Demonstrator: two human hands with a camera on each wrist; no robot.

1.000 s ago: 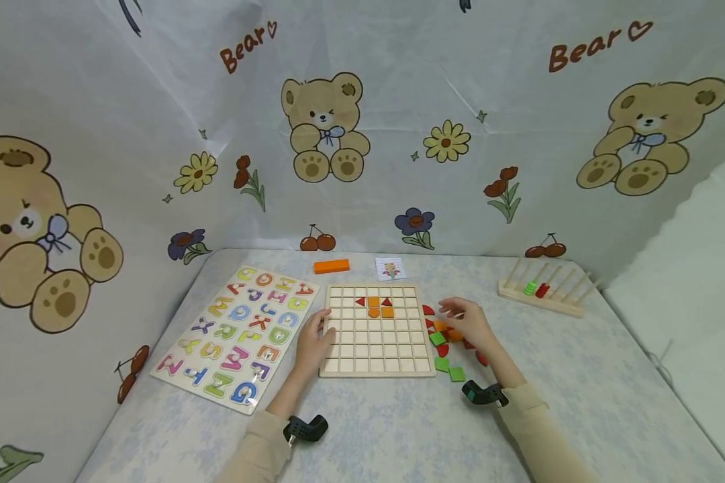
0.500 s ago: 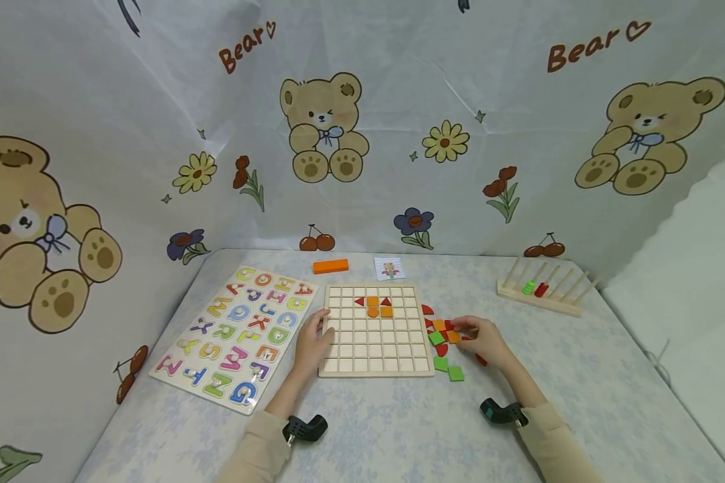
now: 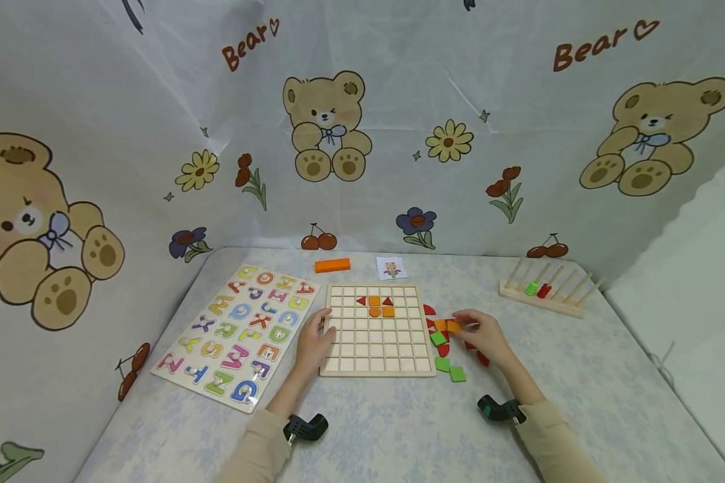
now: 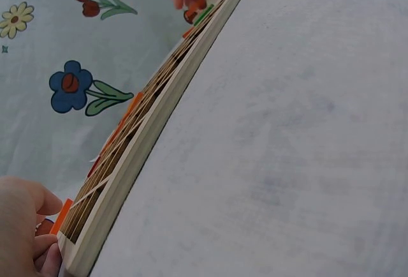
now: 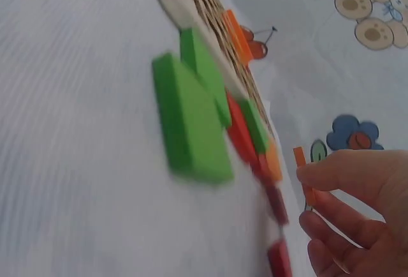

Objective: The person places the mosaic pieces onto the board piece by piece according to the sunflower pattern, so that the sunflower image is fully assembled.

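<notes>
A wooden grid board point(image 3: 377, 349) lies on the table, with red triangles, orange squares and an orange circle set in its upper cells. My left hand point(image 3: 314, 343) holds the board's left edge between thumb and fingers. Right of the board, my right hand point(image 3: 482, 334) pinches an orange square tile point(image 5: 310, 195) between thumb and fingers, just above a loose pile. That pile has an orange tile point(image 3: 440, 325), red pieces point(image 3: 444, 350) and a green square point(image 3: 438, 339). Nearer the front lie two more green squares point(image 3: 457, 374), large in the right wrist view.
A letter puzzle board point(image 3: 178, 379) lies left of the grid board. Behind it are an orange block point(image 3: 332, 265) and a small pattern card point(image 3: 392, 268). At the back right stands a wooden peg rack point(image 3: 544, 300) with green and red beads. A bear-print cloth hangs behind the table.
My right hand has come down to the loose pile, shifted right, and raised an orange square tile slightly from it. The left hand keeps its place on the board.
</notes>
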